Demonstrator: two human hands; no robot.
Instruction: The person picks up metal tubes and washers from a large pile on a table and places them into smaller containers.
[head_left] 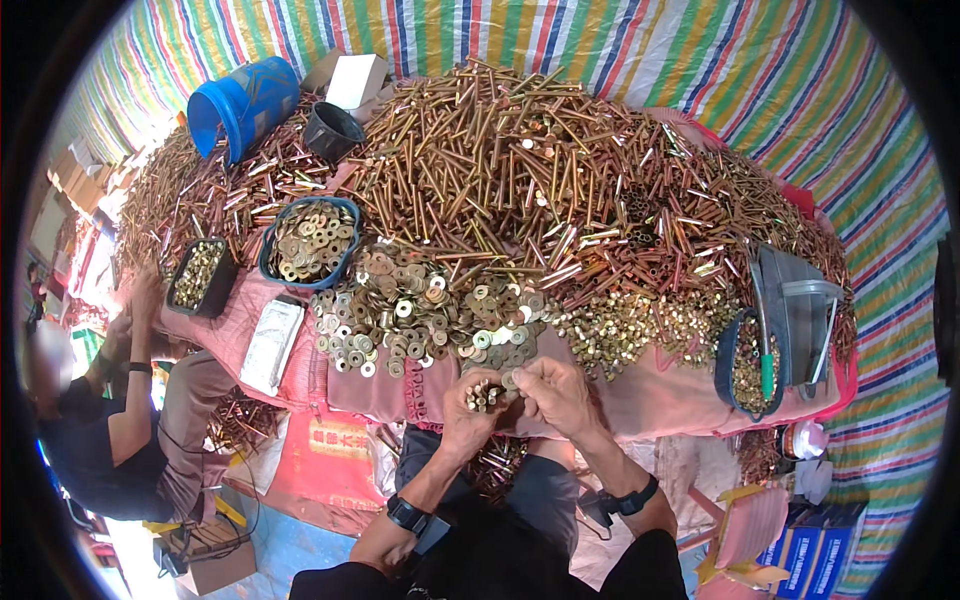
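My left hand (466,424) is wrapped round a bundle of metal bolts (483,397), their ends facing up. Close beside it, my right hand (556,398) pinches a flat round washer (510,381) between thumb and fingertips. Just beyond both hands spreads a heap of loose washers (400,310). To its right lies a scatter of small brass-coloured nuts (650,325). Behind these rises a large mound of long, yellowish metal rods (480,170), perhaps bolts or sleeves. The lower part of the bundle is hidden by my fingers.
A blue tub (266,268) holds washers, and a black tray (216,303) holds small nuts. At right, a dark blue container (727,375) stands by a grey scoop-like bin (800,320). A blue bucket (255,103) lies tipped over. Another person (110,420) works at the left.
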